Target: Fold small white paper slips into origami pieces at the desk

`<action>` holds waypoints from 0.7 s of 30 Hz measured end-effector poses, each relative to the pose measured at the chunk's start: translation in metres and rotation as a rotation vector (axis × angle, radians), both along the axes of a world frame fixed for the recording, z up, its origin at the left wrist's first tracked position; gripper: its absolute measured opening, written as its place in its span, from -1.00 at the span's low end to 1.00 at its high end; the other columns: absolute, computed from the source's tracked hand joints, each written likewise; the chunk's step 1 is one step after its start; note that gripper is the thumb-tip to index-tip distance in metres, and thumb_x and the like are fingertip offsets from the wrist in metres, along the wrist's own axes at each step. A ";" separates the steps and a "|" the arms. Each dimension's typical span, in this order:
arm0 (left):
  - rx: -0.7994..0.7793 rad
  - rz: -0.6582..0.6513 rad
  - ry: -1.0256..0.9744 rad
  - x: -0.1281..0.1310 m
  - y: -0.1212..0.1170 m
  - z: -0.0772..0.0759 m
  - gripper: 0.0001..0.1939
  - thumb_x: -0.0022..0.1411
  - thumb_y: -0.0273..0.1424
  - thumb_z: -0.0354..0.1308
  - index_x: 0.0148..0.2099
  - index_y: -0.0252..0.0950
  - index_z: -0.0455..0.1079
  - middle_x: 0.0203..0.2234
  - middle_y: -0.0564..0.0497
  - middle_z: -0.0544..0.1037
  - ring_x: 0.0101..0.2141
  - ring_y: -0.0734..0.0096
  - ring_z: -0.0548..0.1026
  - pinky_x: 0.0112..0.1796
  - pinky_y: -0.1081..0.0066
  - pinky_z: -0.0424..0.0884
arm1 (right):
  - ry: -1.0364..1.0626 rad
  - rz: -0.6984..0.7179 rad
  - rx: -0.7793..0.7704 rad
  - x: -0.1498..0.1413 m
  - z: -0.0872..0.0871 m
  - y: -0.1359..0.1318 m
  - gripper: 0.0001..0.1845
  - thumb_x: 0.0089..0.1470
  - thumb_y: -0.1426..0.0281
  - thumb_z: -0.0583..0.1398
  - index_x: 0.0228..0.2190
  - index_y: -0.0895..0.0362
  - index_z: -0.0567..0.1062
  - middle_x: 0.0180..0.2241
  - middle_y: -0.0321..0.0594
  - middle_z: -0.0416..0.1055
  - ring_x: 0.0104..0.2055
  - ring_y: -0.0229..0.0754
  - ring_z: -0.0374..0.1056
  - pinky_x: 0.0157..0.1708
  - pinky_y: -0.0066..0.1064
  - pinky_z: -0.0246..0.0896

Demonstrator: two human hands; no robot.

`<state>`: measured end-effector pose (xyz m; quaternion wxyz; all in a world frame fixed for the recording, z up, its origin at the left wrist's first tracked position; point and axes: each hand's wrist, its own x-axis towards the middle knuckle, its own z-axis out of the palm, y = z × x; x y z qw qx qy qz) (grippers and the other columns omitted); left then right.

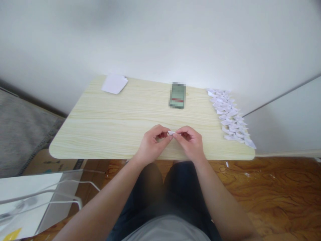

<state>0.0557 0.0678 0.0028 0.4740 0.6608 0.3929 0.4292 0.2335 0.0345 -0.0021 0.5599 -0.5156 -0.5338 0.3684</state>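
Observation:
A small folded piece of white paper (171, 133) is pinched between both my hands, over the near part of the table. My left hand (153, 142) grips its left end with thumb and forefinger. On the other side, my right hand (191, 141) pinches the right end, the thumbs almost meeting. The paper's lower part is partly covered by the fingertips. Rows of folded white paper pieces (229, 117) with pointed ends lie along the table's right side. A stack of flat white paper sheets (114, 84) rests at the back left corner.
The pale wood-grain table (107, 130) stands against a white wall. A phone-like object (177, 95), blurred out, lies at its back middle. Below left are a white surface with white cables (50, 192) and a cardboard box (42, 162). Paper scraps dot the wooden floor (276, 194).

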 end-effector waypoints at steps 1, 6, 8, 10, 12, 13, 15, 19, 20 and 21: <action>0.043 0.001 0.041 0.000 0.000 0.001 -0.87 0.31 -0.29 0.28 -0.19 -0.23 0.55 -0.36 0.00 0.51 -0.29 0.32 0.45 -0.22 0.33 0.36 | 0.002 0.002 0.003 0.000 0.000 0.000 -0.86 0.12 0.23 0.39 -0.33 0.00 0.61 -0.36 -0.26 0.54 -0.30 -0.13 0.42 -0.25 -0.27 0.36; 0.122 0.035 0.145 0.001 -0.001 0.001 -0.85 0.37 -0.28 0.19 -0.20 -0.22 0.53 -0.33 -0.02 0.53 -0.24 0.27 0.47 -0.17 0.31 0.37 | -0.017 -0.025 0.021 -0.001 0.001 0.000 -0.88 0.14 0.24 0.37 -0.30 0.00 0.61 -0.32 -0.23 0.53 -0.26 -0.12 0.43 -0.20 -0.25 0.39; 0.092 0.054 0.169 0.001 -0.002 -0.001 -0.84 0.38 -0.27 0.18 -0.15 -0.22 0.53 -0.30 -0.02 0.57 -0.24 0.27 0.49 -0.17 0.32 0.38 | -0.022 -0.046 0.056 -0.002 0.001 0.000 -0.90 0.14 0.28 0.38 -0.28 -0.01 0.61 -0.28 -0.22 0.51 -0.24 -0.12 0.43 -0.20 -0.25 0.39; 0.048 0.057 0.168 0.001 -0.003 -0.003 -0.83 0.39 -0.27 0.16 -0.10 -0.21 0.52 -0.26 -0.03 0.61 -0.24 0.28 0.53 -0.17 0.33 0.40 | -0.034 -0.053 0.086 -0.003 0.002 -0.001 -0.92 0.14 0.31 0.38 -0.28 -0.02 0.61 -0.27 -0.22 0.48 -0.23 -0.12 0.42 -0.21 -0.25 0.40; 0.026 0.051 0.153 0.002 -0.005 -0.004 -0.83 0.40 -0.27 0.15 -0.09 -0.21 0.52 -0.26 -0.02 0.64 -0.24 0.27 0.56 -0.19 0.34 0.41 | -0.061 -0.055 0.096 -0.003 0.002 -0.001 -0.95 0.14 0.33 0.37 -0.30 -0.02 0.61 -0.28 -0.22 0.46 -0.23 -0.12 0.42 -0.22 -0.26 0.41; 0.026 0.050 0.150 0.002 -0.006 -0.005 -0.83 0.40 -0.27 0.15 -0.10 -0.20 0.51 -0.27 -0.02 0.64 -0.24 0.27 0.58 -0.21 0.35 0.42 | -0.079 -0.058 0.094 -0.003 0.003 -0.001 -0.96 0.14 0.33 0.37 -0.31 -0.02 0.61 -0.28 -0.22 0.45 -0.23 -0.12 0.42 -0.23 -0.25 0.41; 0.036 0.064 0.154 0.002 -0.007 -0.006 -0.84 0.39 -0.27 0.16 -0.11 -0.20 0.51 -0.30 -0.03 0.65 -0.25 0.26 0.59 -0.25 0.36 0.43 | -0.118 -0.068 0.090 -0.004 0.003 -0.002 -0.97 0.15 0.33 0.35 -0.32 -0.01 0.61 -0.29 -0.22 0.45 -0.24 -0.12 0.41 -0.23 -0.24 0.41; 0.062 0.113 0.190 0.002 -0.008 -0.007 -0.85 0.37 -0.26 0.18 -0.14 -0.20 0.51 -0.34 -0.03 0.65 -0.29 0.26 0.60 -0.34 0.39 0.41 | -0.208 -0.107 0.116 -0.006 0.004 -0.003 -0.99 0.16 0.35 0.33 -0.31 -0.01 0.60 -0.31 -0.23 0.46 -0.26 -0.11 0.41 -0.21 -0.21 0.38; 0.070 0.118 0.204 0.001 -0.008 -0.007 -0.85 0.37 -0.27 0.18 -0.15 -0.21 0.51 -0.34 -0.03 0.65 -0.30 0.27 0.60 -0.36 0.40 0.41 | -0.229 -0.113 0.121 -0.007 0.004 -0.004 -0.99 0.17 0.35 0.32 -0.32 -0.01 0.59 -0.32 -0.23 0.46 -0.26 -0.11 0.41 -0.20 -0.21 0.37; 0.079 0.121 0.217 0.001 -0.008 -0.007 -0.85 0.37 -0.27 0.18 -0.15 -0.21 0.51 -0.34 -0.03 0.65 -0.30 0.27 0.60 -0.38 0.41 0.40 | -0.246 -0.117 0.122 -0.008 0.004 -0.004 -0.99 0.17 0.36 0.31 -0.33 -0.01 0.58 -0.33 -0.23 0.47 -0.26 -0.11 0.41 -0.20 -0.20 0.36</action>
